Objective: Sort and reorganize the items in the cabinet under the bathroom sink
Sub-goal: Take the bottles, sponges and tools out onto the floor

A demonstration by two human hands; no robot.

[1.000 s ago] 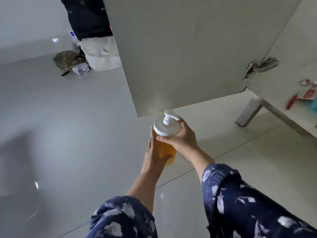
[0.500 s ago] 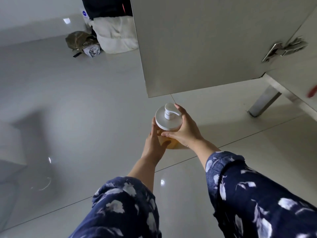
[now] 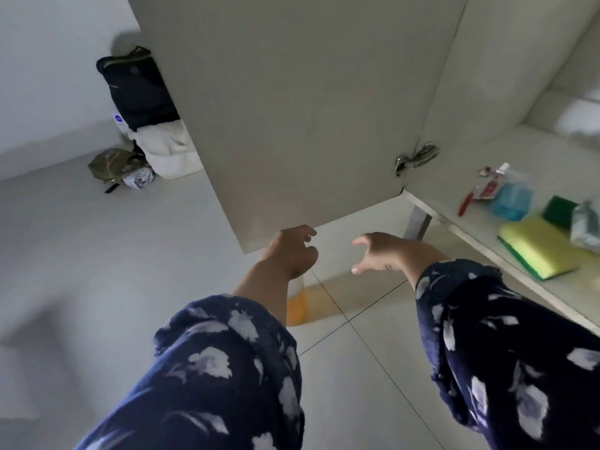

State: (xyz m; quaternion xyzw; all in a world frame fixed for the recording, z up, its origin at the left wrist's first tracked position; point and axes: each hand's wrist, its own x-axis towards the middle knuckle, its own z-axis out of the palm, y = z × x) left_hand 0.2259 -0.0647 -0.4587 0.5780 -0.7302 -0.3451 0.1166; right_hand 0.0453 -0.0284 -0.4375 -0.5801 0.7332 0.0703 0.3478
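Beside the cabinet door (image 3: 292, 108), both hands, left hand (image 3: 292, 251) and right hand (image 3: 380, 251), hang loose-fingered, empty, above the likely heavy, slippery soap bottle (image 3: 297, 308); best gripped round its body.

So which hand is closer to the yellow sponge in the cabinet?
Right. The right hand hangs open over the floor, just left of the cabinet shelf where the yellow sponge lies. The left hand is farther left, by the cabinet door's bottom edge.
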